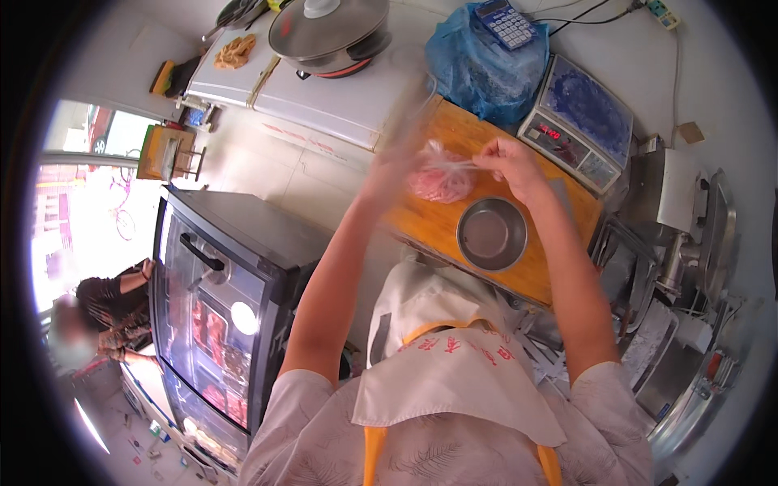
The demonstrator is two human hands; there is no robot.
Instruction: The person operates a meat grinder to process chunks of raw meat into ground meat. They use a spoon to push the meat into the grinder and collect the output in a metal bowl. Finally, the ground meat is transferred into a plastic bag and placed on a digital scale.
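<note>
A clear plastic bag [442, 180] with pink, meat-like contents lies on the wooden board [421, 223]. My right hand [512, 166] is closed in a pinch on the bag's stretched neck, to the right of its bulk. Beside the bag, on its left, my left hand [395, 158] is smeared by motion. Its fingers cannot be made out, nor whether they touch the bag. A round metal bowl [492, 234] stands on the board just below my right hand; nothing shows inside it.
Beyond the board are a blue plastic bag [486, 73], a calculator [506, 23] and a scale [579, 121]. A lidded pan [330, 36] stands on a white chest [324, 105]. Metal equipment [677, 194] lines the right. A glass display case [215, 324] and another person [113, 300] are at left.
</note>
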